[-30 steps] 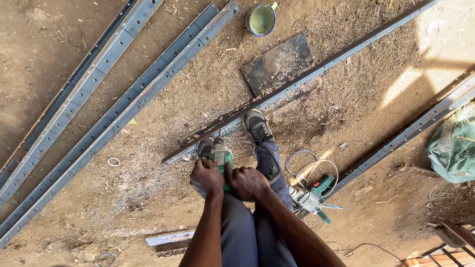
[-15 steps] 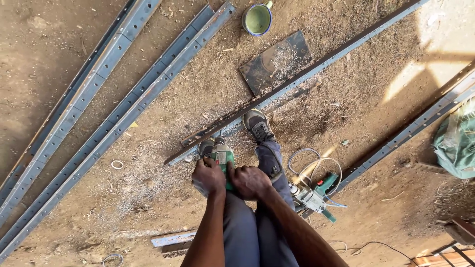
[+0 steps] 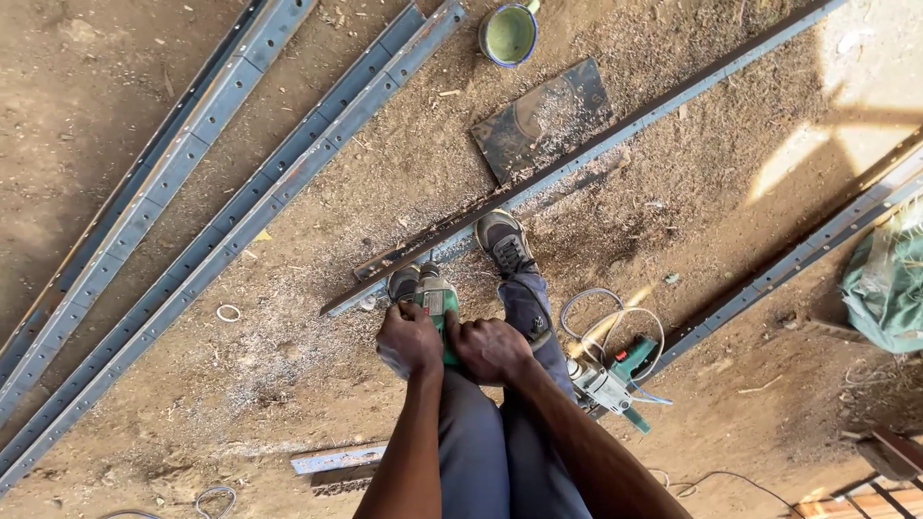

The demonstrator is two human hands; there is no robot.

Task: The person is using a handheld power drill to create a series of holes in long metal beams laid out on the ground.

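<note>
Left hand [image 3: 409, 338] and right hand [image 3: 490, 348] both clenched on green power tool [image 3: 438, 306], at near end of steel bar [image 3: 577, 159] underfoot on dirt floor [image 3: 288, 384] (filings already scattered; work looks mid-way).

A metalworking yard: steel rails [image 3: 240, 207] on dirt floor [image 3: 731, 173].
</note>
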